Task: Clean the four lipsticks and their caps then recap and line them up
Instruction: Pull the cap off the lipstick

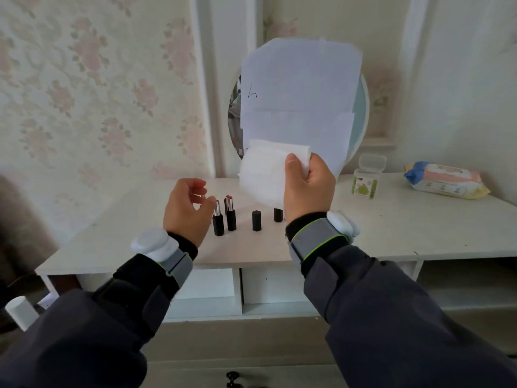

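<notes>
Lipsticks, two uncapped black tubes with silver collars and red tips (223, 217), are standing on the white dresser top (391, 228) beside two black caps (256, 220). The right hand (307, 189) is pinching a soft white wipe (265, 175); the left hand (186, 208) is hovering loosely curled, seemingly empty. Light and smooth, each tube is probably best gripped by its base.

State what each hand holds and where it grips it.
The right hand pinches a white wipe at its upper right edge. The left hand has curled fingers near something small and silvery; whether it grips it cannot be told.
</notes>
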Action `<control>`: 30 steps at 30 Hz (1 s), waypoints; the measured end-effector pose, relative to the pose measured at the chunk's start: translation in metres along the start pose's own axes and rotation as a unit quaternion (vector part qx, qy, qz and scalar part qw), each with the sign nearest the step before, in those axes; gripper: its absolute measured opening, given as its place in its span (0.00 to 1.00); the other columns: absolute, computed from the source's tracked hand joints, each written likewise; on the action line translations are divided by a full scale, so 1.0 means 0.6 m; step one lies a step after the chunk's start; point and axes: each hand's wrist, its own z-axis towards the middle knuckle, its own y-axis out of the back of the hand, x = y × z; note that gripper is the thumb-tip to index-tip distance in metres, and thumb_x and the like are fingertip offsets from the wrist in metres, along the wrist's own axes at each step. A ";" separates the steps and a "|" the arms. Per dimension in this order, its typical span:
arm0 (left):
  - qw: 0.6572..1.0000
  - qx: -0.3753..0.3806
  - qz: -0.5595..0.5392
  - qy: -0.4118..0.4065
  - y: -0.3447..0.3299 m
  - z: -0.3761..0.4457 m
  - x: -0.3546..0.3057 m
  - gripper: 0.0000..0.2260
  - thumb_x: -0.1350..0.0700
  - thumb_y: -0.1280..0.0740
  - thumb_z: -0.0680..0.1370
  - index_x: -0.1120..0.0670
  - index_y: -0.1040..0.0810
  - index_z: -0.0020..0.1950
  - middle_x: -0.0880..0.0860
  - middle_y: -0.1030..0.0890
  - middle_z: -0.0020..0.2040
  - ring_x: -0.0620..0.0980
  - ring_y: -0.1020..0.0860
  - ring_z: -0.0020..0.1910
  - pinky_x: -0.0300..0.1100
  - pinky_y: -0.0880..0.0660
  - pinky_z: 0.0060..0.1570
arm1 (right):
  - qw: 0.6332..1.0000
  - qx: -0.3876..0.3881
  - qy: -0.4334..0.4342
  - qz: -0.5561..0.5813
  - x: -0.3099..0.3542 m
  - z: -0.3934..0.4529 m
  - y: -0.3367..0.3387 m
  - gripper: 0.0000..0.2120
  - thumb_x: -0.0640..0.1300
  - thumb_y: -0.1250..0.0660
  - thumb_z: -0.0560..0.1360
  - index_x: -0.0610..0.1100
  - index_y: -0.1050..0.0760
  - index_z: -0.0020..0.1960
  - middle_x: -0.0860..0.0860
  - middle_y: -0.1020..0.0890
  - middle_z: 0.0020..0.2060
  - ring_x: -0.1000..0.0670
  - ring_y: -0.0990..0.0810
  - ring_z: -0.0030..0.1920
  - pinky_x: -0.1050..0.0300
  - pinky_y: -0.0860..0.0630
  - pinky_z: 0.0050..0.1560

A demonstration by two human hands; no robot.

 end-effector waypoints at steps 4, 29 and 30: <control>0.999 0.019 0.004 0.038 -0.004 -0.007 0.020 0.15 0.60 0.31 0.74 0.53 0.27 0.58 0.50 0.22 0.52 0.50 0.22 0.47 0.49 0.23 0.51 | 1.000 -0.008 -0.009 -0.003 0.000 -0.003 -0.002 0.18 0.46 0.35 0.77 0.48 0.38 0.32 0.55 0.32 0.26 0.52 0.35 0.29 0.57 0.35 0.33; 0.981 0.085 0.144 0.101 -0.021 -0.008 0.031 0.11 0.46 0.33 0.77 0.54 0.22 0.49 0.49 0.19 0.43 0.51 0.22 0.45 0.43 0.30 0.42 | 1.000 -0.013 -0.002 -0.013 -0.007 -0.010 -0.001 0.21 0.44 0.37 0.79 0.49 0.43 0.31 0.54 0.38 0.26 0.53 0.39 0.29 0.59 0.40 0.32; 0.985 0.071 0.123 0.095 -0.020 -0.009 0.029 0.10 0.46 0.33 0.77 0.52 0.22 0.50 0.48 0.18 0.43 0.50 0.21 0.45 0.44 0.28 0.44 | 1.000 -0.014 0.000 -0.016 -0.007 -0.009 -0.001 0.21 0.44 0.37 0.79 0.48 0.43 0.31 0.54 0.38 0.27 0.53 0.39 0.29 0.59 0.40 0.32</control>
